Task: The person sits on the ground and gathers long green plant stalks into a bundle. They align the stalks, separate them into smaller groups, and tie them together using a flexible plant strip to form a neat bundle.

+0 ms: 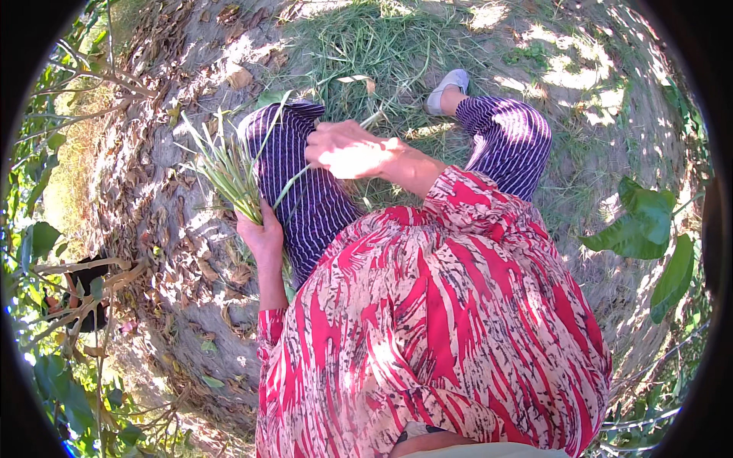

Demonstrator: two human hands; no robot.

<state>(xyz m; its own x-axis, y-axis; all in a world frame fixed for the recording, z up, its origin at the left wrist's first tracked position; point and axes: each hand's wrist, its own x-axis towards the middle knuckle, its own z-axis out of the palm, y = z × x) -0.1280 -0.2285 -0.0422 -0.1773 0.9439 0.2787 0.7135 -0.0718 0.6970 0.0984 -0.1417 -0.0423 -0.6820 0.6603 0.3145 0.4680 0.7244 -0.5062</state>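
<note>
A bundle of cut green grass stalks (232,174) fans up and leftward out of my left hand (262,233), which grips its lower end beside my left knee. My right hand (346,150) is closed above the striped trouser leg, knuckles up. One long grass blade (293,184) runs from near the bundle to its fingers. A pale stalk end (372,119) pokes out on its far side. The fingertips of this hand are hidden under it, and bright sun washes out its back.
Loose cut grass (378,51) covers the ground ahead, with a pale curled strip (356,79) on it. Dry brown leaves (200,246) litter the soil at left. Branches (86,309) reach in around a dark object (91,286). Broad green leaves (635,223) hang at right.
</note>
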